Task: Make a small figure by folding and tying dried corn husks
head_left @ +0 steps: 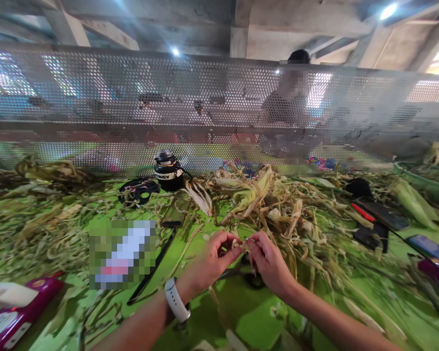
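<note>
My left hand (219, 256), with a white watch band (177, 300) on its wrist, is closed in a pinch on a small pale piece of dried husk (235, 243). My right hand (269, 261) pinches the same piece from the other side, fingertips close to the left ones. Fingers cover much of the piece, so its shape is unclear. Under the hands lies a dark tool with a rounded end (254, 279), perhaps scissors, partly hidden. Just beyond the hands, a heap of dry corn husks (256, 190) spreads over the green table (205, 319).
A black jar (168, 173) stands near the perforated metal screen (212, 87). Magenta device (18, 312) at left; blurred object (124, 253) and black strip (151, 268) nearer. Phones (433, 251) and a green basin (424, 183) are at right. A person (285, 105) is behind the screen.
</note>
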Demonstrator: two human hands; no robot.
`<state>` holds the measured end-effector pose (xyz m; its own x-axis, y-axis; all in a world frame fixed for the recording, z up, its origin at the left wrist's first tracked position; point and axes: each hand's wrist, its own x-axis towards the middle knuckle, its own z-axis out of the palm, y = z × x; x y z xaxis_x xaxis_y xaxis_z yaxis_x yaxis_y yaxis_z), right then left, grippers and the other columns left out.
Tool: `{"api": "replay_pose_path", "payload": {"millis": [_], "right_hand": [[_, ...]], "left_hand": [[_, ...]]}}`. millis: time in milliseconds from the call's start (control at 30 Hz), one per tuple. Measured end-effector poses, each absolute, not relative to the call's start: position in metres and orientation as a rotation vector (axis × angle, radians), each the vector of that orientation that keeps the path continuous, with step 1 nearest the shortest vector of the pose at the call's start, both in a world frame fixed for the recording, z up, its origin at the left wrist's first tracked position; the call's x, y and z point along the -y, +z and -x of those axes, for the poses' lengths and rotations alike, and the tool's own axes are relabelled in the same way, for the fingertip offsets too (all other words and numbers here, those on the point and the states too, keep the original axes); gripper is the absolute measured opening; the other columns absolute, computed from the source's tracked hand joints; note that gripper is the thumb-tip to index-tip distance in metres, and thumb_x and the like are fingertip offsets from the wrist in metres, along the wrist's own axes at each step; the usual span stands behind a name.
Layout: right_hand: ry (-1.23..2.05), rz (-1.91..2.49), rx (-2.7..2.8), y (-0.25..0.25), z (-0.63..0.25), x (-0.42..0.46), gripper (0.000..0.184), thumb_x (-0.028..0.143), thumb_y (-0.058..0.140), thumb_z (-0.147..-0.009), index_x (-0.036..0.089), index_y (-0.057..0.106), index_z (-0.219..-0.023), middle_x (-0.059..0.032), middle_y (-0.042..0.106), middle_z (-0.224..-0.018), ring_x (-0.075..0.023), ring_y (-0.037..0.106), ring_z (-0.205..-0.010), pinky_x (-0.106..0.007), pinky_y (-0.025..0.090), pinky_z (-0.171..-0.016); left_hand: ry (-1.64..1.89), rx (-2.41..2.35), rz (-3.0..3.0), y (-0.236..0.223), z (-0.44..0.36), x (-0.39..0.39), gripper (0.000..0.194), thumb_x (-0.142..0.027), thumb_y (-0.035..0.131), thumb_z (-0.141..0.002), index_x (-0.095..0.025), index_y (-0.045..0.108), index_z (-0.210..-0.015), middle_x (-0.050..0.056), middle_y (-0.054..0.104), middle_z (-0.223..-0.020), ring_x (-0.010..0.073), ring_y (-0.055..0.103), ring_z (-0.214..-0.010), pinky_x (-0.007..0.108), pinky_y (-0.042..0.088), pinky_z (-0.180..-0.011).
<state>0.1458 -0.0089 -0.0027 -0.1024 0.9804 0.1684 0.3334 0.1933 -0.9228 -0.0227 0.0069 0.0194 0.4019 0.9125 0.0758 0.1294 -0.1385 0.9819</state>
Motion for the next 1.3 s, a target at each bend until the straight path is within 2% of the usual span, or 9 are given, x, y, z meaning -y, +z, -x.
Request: {"api": "replay_pose_path", "payload": {"millis": [233,400,600,833,1000,1067,1133,1200,1300], "right_hand": [[1.210,1.186,1.382,-0.002,-0.140,0.006,0.031,0.052,0.046,-0.084,0.021,0.042,-0.078,0.0093,0.044,-0.050,-0.0070,0.040,-0.035,-0.018,0.035,-0.034],[1.299,1.163,1.322,-0.004,-0.137,0.007,0.035,0.056,0.049,-0.081,0.021,0.042,-0.077,0.0098,0.044,-0.050,-0.0061,0.038,-0.034,-0.017,0.034,-0.032],[1.298,1.139,1.360,-0.009,-0.138,0.008,0.035,0.055,0.049,-0.082,0.020,0.043,-0.080,0.0102,0.045,-0.051,-0.0053,0.039,-0.034,-0.016,0.035,-0.032],[1.258,1.135,1.363,-0.008,-0.137,0.008,0.035,0.054,0.049,-0.083,0.020,0.044,-0.080,0.0098,0.045,-0.050,-0.0049,0.039,-0.034,-0.016,0.034,-0.033],[1.246,1.133,1.321,-0.006,-0.140,0.006,0.030,0.049,0.053,-0.082,0.021,0.045,-0.090,0.0092,0.047,-0.051,-0.0067,0.041,-0.033,-0.017,0.034,-0.032],[1.215,1.082,1.315,-0.001,-0.143,0.007,0.031,0.045,0.054,-0.083,0.021,0.045,-0.101,0.0072,0.053,-0.056,-0.0091,0.049,-0.039,-0.020,0.042,-0.038],[1.184,1.024,1.367,0.006,-0.146,0.009,0.027,0.040,0.051,-0.086,0.020,0.050,-0.104,0.0010,0.062,-0.069,-0.0123,0.060,-0.054,-0.026,0.051,-0.053],[1.175,0.982,1.459,0.013,-0.150,0.011,0.025,0.037,0.048,-0.087,0.018,0.058,-0.101,-0.0049,0.067,-0.084,-0.0163,0.066,-0.072,-0.031,0.053,-0.069],[1.103,0.979,1.573,0.016,-0.152,0.011,0.027,0.034,0.050,-0.087,0.018,0.062,-0.105,-0.0069,0.070,-0.089,-0.0189,0.066,-0.081,-0.032,0.053,-0.073]], "left_hand": [[0.897,-0.927,-1.538,0.009,0.020,-0.013,0.024,-0.038,0.059,-0.080,-0.019,0.061,-0.095,0.001,0.061,-0.078,0.0149,0.053,-0.073,0.027,0.043,-0.069],[0.857,-0.895,-1.269,0.017,0.018,-0.011,0.029,-0.036,0.067,-0.073,-0.019,0.060,-0.095,0.000,0.063,-0.074,0.0142,0.056,-0.073,0.026,0.042,-0.071],[0.844,-0.899,-1.279,0.014,0.020,-0.009,0.030,-0.039,0.066,-0.075,-0.019,0.058,-0.096,-0.002,0.060,-0.074,0.0114,0.051,-0.069,0.024,0.039,-0.068],[0.883,-0.800,-1.193,0.016,0.017,-0.009,0.029,-0.036,0.070,-0.072,-0.017,0.060,-0.090,0.001,0.063,-0.086,0.0145,0.055,-0.084,0.028,0.041,-0.080],[0.940,-0.897,-1.039,0.014,0.018,-0.012,0.035,-0.031,0.078,-0.063,-0.017,0.059,-0.089,-0.003,0.063,-0.072,0.0114,0.057,-0.072,0.025,0.042,-0.072],[0.947,-0.918,-1.004,0.013,0.020,-0.014,0.037,-0.030,0.079,-0.061,-0.017,0.058,-0.088,-0.003,0.063,-0.068,0.0113,0.057,-0.069,0.024,0.041,-0.070],[0.943,-0.919,-0.995,0.013,0.022,-0.016,0.038,-0.031,0.080,-0.061,-0.016,0.058,-0.088,0.000,0.066,-0.072,0.0124,0.059,-0.070,0.025,0.041,-0.070],[0.932,-0.916,-0.998,0.013,0.023,-0.018,0.040,-0.033,0.080,-0.060,-0.015,0.059,-0.089,0.002,0.068,-0.077,0.0138,0.060,-0.073,0.025,0.041,-0.070],[0.922,-0.907,-1.005,0.014,0.024,-0.019,0.040,-0.034,0.080,-0.059,-0.015,0.060,-0.088,0.004,0.069,-0.080,0.0144,0.060,-0.074,0.026,0.041,-0.071]]}}
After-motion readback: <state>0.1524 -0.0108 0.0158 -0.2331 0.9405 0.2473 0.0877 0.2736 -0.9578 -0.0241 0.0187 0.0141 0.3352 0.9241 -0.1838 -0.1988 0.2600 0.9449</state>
